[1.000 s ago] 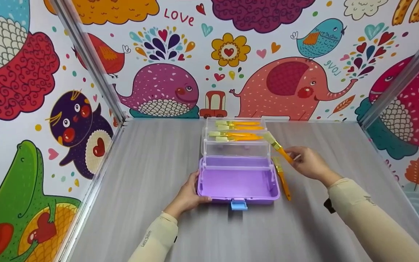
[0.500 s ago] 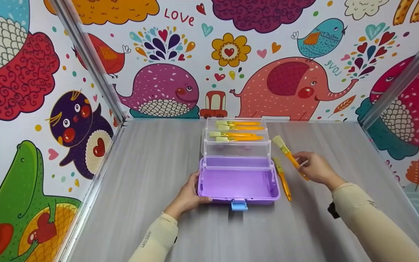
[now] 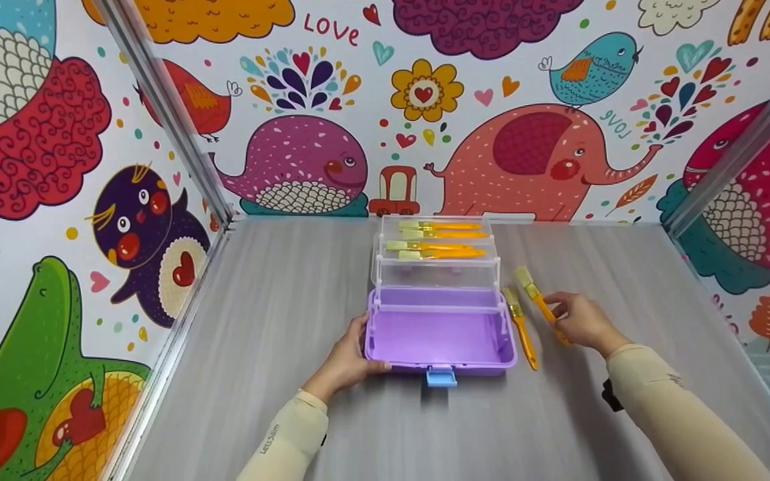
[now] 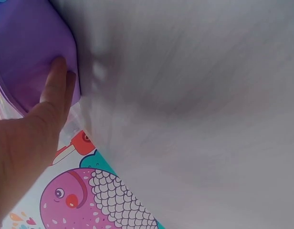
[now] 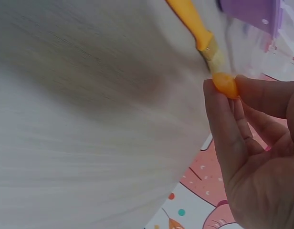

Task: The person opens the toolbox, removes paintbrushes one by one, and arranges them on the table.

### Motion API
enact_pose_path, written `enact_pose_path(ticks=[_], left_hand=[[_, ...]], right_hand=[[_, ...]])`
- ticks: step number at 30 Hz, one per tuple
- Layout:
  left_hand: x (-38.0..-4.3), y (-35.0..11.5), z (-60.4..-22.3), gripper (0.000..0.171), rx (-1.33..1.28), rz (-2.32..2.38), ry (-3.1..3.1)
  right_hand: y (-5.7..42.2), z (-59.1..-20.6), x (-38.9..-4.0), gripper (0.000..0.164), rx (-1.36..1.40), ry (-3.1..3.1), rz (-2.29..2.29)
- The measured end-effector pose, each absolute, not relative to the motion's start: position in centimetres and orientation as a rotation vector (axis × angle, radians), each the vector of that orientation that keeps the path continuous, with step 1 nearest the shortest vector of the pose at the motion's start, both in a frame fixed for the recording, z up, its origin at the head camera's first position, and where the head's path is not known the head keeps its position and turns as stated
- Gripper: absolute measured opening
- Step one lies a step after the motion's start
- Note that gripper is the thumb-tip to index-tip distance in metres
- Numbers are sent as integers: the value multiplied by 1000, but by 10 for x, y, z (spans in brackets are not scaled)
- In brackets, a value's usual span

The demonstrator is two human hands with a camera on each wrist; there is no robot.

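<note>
Slanting between thumb and fingers, an orange-handled brush (image 3: 537, 298) sits to the right of the purple box (image 3: 438, 332), bristles towards the far side; whether it touches the table (image 3: 271, 300) I can't tell. It looks light and stiff, with a smooth handle that might twist in a loose pinch and soft bristles that would splay if pressed, so the handle seems the sensible place to take hold. That is where the right hand (image 3: 585, 322) has it, thumb and forefinger closed together. A second brush (image 3: 522, 327) lies on the table, between the held one and the box. The left hand (image 3: 346, 357) grips the box's near left corner, thumb across the front, fingers against the side; the plastic looks light enough to slide. Behind the open base, clear trays (image 3: 438, 272) hold four more brushes (image 3: 465, 253), and a cartoon-printed wall (image 3: 539, 153) stands beyond.
</note>
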State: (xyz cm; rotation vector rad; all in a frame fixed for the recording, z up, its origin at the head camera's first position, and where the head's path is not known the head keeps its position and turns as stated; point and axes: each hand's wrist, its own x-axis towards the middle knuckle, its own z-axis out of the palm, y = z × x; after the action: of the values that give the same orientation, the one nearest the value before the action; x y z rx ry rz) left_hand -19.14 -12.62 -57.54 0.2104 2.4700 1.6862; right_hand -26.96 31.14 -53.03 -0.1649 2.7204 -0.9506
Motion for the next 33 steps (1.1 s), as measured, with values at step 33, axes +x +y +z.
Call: enact_pose_path(ticks=[33], left_hand=[[-193, -127, -577, 103, 197, 1689, 2471]], right_hand=[[300, -565, -264, 48, -2, 2676, -934]])
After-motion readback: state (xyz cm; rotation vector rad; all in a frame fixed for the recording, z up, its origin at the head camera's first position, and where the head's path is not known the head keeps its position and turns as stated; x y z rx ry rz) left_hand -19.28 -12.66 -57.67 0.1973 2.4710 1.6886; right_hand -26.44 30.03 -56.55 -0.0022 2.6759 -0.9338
